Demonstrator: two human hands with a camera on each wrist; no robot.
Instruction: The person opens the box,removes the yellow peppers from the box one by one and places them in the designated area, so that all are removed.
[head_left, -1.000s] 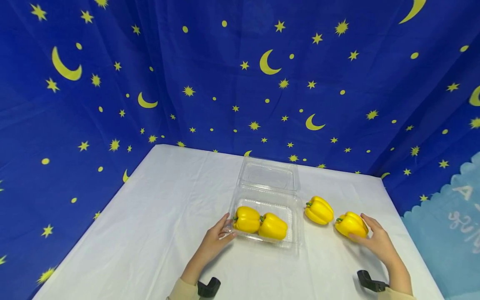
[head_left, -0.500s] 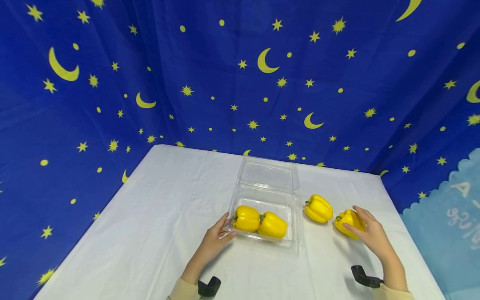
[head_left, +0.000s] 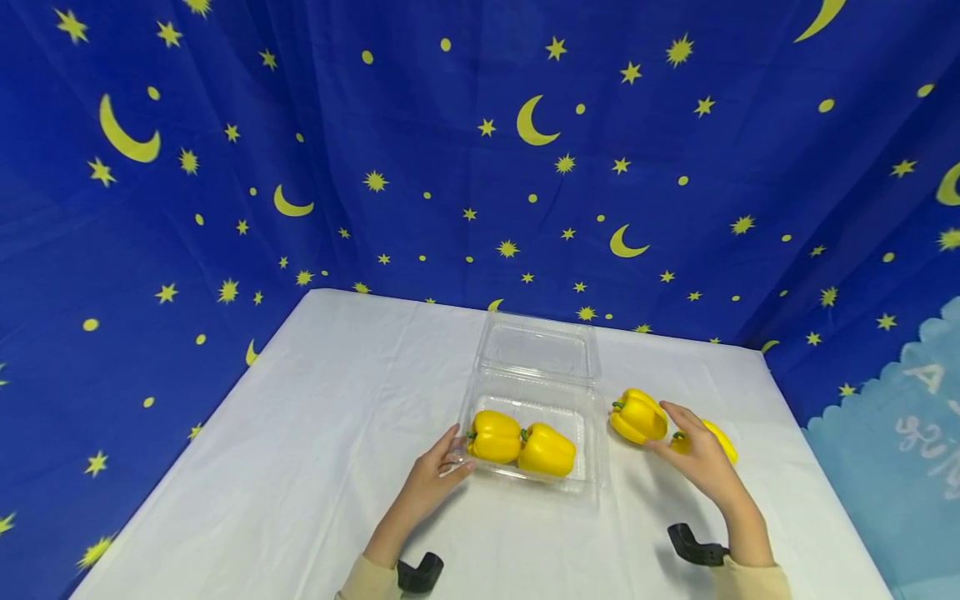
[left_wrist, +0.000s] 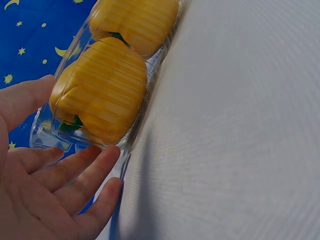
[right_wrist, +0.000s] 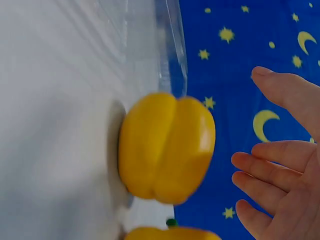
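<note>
Four glossy yellow bell peppers [head_left: 495, 437] [head_left: 547, 451] [head_left: 636, 417] [head_left: 723, 441] can be counted, two by the right grip [head_left: 701, 458] and two inside the one clear rectangular plastic container [head_left: 566, 417] at the left grip [head_left: 427, 483], along with two curved black wrist pieces [head_left: 422, 573] [head_left: 693, 546], one behind each grip, and one white-cloth-covered desk [head_left: 337, 417] beneath.

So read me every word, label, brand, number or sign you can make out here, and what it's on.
"A", a pale letter on the light blue panel at the head view's right edge.
Pale curly lettering below it, same panel: too unclear to read, cut off by the picture's edge.
No readable text on the yellow peppers or clear container.
</note>
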